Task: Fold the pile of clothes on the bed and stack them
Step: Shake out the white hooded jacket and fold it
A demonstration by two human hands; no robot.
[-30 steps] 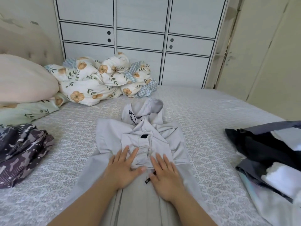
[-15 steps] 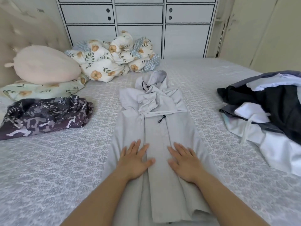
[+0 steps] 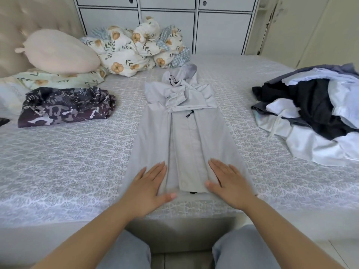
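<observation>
Left hand (image 3: pixel 150 188), right hand (image 3: pixel 227 181) flat on grey jacket (image 3: pixel 182 136) hem

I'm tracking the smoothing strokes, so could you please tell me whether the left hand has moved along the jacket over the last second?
Yes. The left hand has slid down the grey jacket, away from its hood toward the hem.
</observation>
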